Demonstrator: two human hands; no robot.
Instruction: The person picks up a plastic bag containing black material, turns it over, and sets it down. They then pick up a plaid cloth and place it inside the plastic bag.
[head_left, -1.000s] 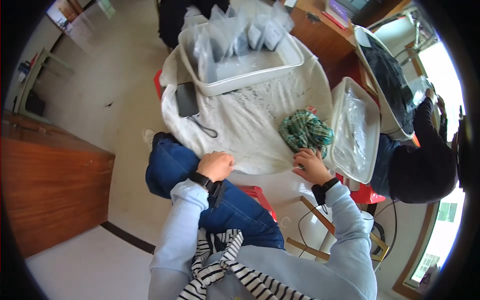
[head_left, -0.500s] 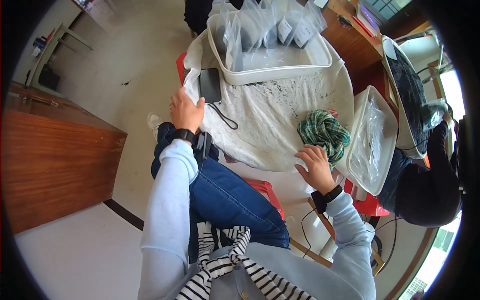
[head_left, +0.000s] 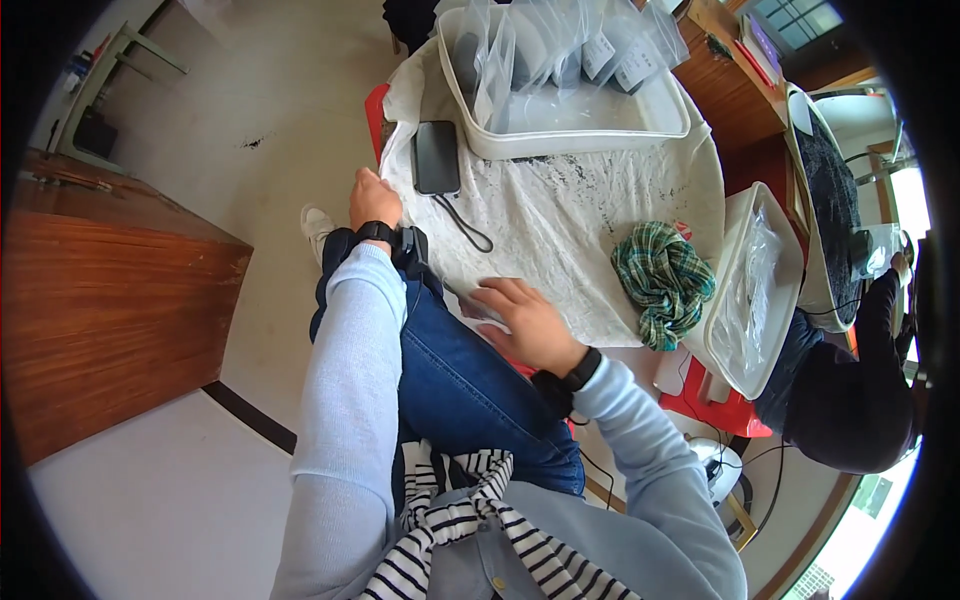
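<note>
White cloth (head_left: 540, 225) spread beneath phone (head_left: 437, 157), white tray (head_left: 590, 145) of clear bags (head_left: 600, 50) and green checked bundle (head_left: 665, 275); right side flanked by second tray (head_left: 722, 362). Left edge met by left hand (head_left: 375, 200), grip closure not discernible. Front edge neared by right hand (head_left: 528, 325), grip released, fingers spread; shifted leftward from bundle since earlier frame.

The left arm (head_left: 345, 380) extends toward the far left, the left hand (head_left: 375, 203) curled, fingertips hidden; the right arm (head_left: 645, 430) angles inward, the right hand (head_left: 535, 328) nearer, fingers loosely spread leftward.
</note>
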